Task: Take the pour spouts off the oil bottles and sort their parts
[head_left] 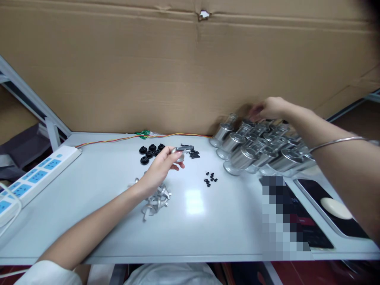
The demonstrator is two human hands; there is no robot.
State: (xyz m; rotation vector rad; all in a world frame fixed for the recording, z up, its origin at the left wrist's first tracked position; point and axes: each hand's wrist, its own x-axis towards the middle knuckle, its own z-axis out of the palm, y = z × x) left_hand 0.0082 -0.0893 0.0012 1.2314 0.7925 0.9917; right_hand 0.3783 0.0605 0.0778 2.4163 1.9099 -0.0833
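Note:
My left hand [164, 165] is over the middle of the table, thumb and fingers closed on a small silvery metal part with a dark bar along its top [184, 149]. Its exact kind is unclear. Below the wrist lies a heap of silvery metal pieces [154, 204], partly covered by the forearm. Several round black stepped caps [144, 160] sit just behind this hand. At the back right, my right hand [271, 107] hovers over or among a cluster of steel canisters with clear flared ends [245, 157]. Its fingers are blurred, so any grip is hidden.
Small black pieces [211, 179] and short black rods [194, 154] lie mid-table. A power strip [37, 176] runs along the left; twisted wires [118, 140] cross the back. A tablet [311, 221] and a phone-like slab with a cream oval object [336, 208] lie right. Cardboard [133, 71] stands behind.

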